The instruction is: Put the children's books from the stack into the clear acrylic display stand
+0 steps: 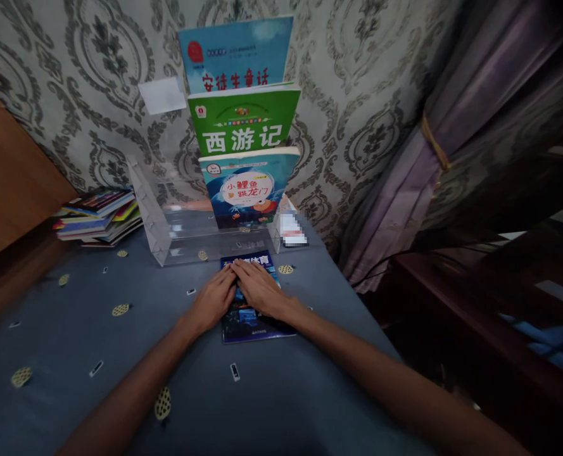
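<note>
A dark blue book (251,322) lies flat on the blue tablecloth (120,354), just in front of a clear acrylic stand (167,221). Both my hands rest on its cover. My left hand (215,297) lies flat on the book's left side, fingers stretched toward the stand. My right hand (258,286) lies flat across the upper part of the cover, fingers together and extended. The stand holds three upright books in tiers: a light blue one (247,183) in front, a green one (243,120) behind it, a blue one (236,54) at the top.
A stack of colourful books (98,215) sits at the back left by a wooden board (10,177). Patterned wallpaper is behind the stand. A purple curtain (404,183) hangs at the right, beside dark wooden furniture (475,297). The tablecloth's right edge drops off near it.
</note>
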A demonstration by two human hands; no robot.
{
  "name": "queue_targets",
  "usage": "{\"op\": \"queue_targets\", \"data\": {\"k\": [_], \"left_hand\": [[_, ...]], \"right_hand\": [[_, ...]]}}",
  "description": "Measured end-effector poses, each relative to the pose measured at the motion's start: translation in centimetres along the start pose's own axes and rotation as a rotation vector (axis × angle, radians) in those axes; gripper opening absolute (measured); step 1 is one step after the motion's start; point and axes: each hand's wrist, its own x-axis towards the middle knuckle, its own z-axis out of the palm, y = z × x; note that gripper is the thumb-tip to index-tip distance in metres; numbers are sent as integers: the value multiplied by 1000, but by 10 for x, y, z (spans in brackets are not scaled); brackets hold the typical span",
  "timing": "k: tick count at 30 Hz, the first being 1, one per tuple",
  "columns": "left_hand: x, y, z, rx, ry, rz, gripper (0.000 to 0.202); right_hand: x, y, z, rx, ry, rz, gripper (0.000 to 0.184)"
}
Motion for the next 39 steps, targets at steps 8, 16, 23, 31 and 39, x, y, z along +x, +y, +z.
{"op": "queue_targets", "data": {"k": [8,16,23,31,39], "left_hand": [[-4,-1,3,14,36,-29,37],[-3,4,0,24,14,-36,36],[-4,3,0,39,15,-40,36],[-2,0,-5,82,43,-132,40],[23,-5,-6,111,20,-33,38]], "right_hand": [[-7,15,-11,-40,28,135,49],[-17,36,-19,-3,89,210,43],[-19,43,-21,53,148,246,38],[-19,64,-26,272,176,272,37],[-18,72,-29,479,239,337,39]]}}
